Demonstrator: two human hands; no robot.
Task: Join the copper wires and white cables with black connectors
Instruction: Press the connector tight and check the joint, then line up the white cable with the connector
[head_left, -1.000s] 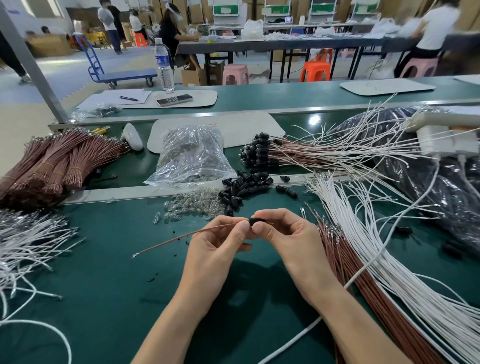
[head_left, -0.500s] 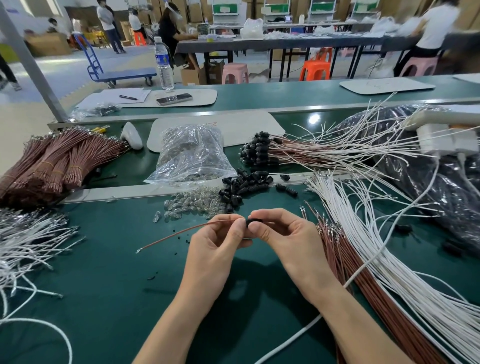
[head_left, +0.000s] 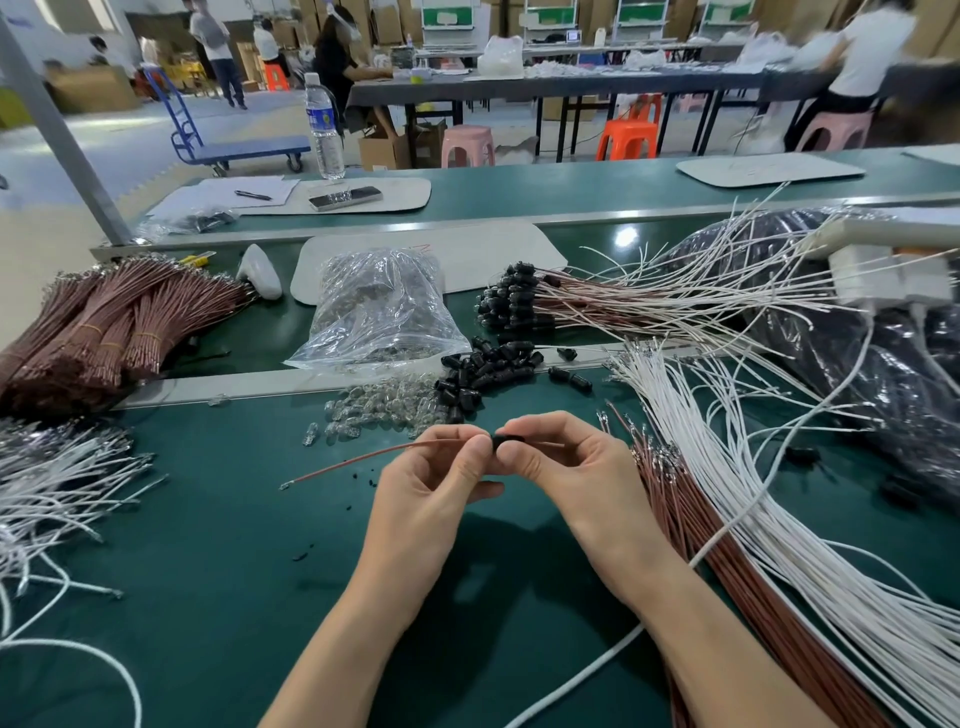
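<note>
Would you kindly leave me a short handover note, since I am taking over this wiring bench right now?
Left grip: pinches one copper wire at its connector end.
Right grip: pinches the black connector that the wire meets.
Supplies: loose black connectors lie ahead; copper wires and white cables lie on the right.
Done: a heap of joined sets sits behind the loose connectors.
Left: I cannot tell whether this wire is seated. No white cable shows in this connector, and many wires are unjoined.
</note>
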